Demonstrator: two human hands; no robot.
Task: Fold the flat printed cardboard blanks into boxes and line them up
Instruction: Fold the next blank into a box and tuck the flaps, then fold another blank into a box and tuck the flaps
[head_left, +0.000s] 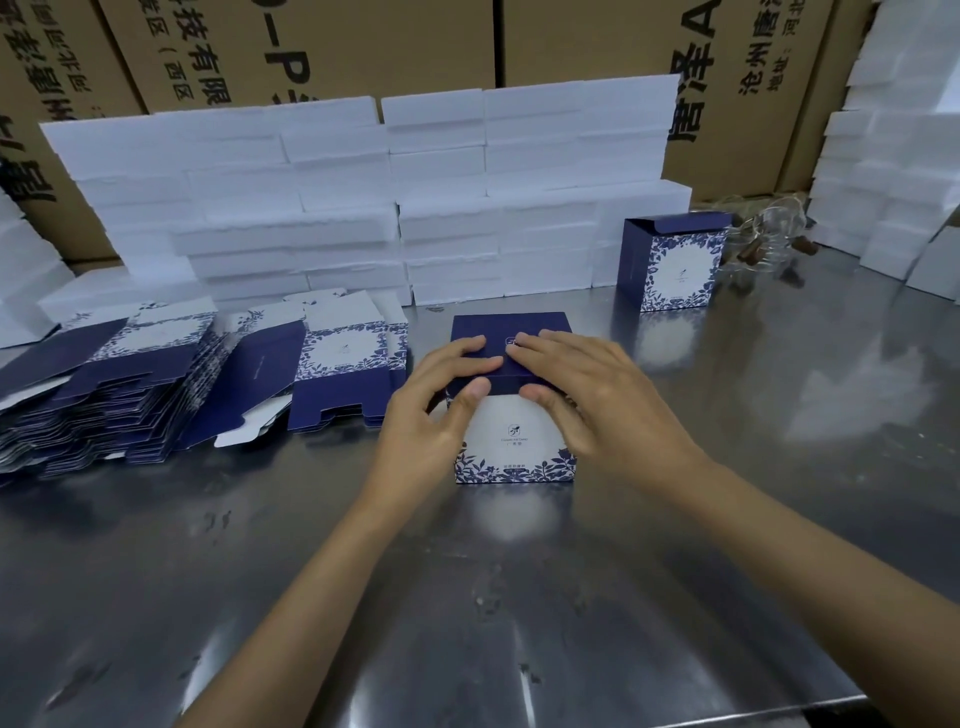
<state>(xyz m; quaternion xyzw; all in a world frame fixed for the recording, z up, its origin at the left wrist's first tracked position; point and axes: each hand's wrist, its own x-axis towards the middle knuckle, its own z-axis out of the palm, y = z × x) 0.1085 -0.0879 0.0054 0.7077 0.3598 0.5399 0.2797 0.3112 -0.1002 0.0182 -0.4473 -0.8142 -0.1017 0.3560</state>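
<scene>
— Head view, from the left edge: what lies there?

— Flat blanks (104, 395), navy and white with a blue leaf print, spread in slanting heaps on the steel table (467, 597). Just right of them sits a second, neater pile of blanks (345, 374), printed face up. Behind both rises a wall of white foam slabs (363, 208), stacked many rows high, and behind that stand brown cartons (322, 47) with black lettering.

— And at the middle?

— A folded box (514, 415) stands on the table near the centre, white printed face toward the camera, navy lid on top. The left hand (441, 410) rests on its left side: fingers laid across the lid, thumb bent down over the front edge, so it grasps the box's top corner. The right hand (587, 395) mirrors it on the right side, fingers on the lid meeting the left fingertips, thumb pressed against the front just under the lid. Both hands clasp the box; neither is released.

— Further right?

— 1 finished box (670, 265) stands apart at the back, beside the foam wall, its top flap raised. Right of it lie some clear glass items (769, 239), too blurred to name. More white foam (893, 182) is piled at the far right edge.
</scene>
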